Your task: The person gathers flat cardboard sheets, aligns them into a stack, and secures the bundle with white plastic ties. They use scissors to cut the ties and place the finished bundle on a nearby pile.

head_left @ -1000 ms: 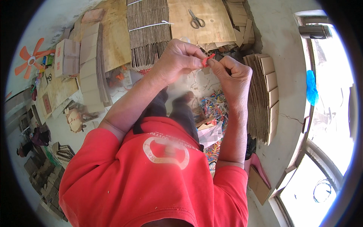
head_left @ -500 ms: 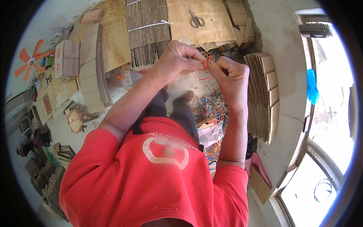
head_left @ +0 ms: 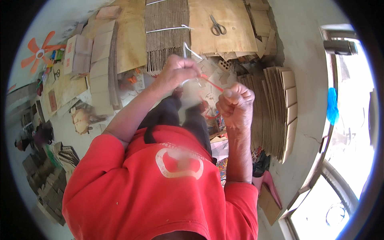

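Observation:
A thin red string is stretched between my two hands in front of my legs. My left hand pinches one part of it between thumb and fingers. A white string or strip shows beside that hand, curling up past the fingers; whether I hold it too I cannot make out. My right hand is closed in a fist round the other part of the red string, a little lower and to the right. A loose red length hangs below, near the right wrist.
Ahead lies a stack of folded cardboard bound with white string, next to a board bearing black-handled scissors. More flat cardboard leans at the right wall. An orange fan and a box stand far left.
My hands were close together at a red loop or knot; now they are apart with the string drawn out. The right hand has moved down, and white string shows by the left.

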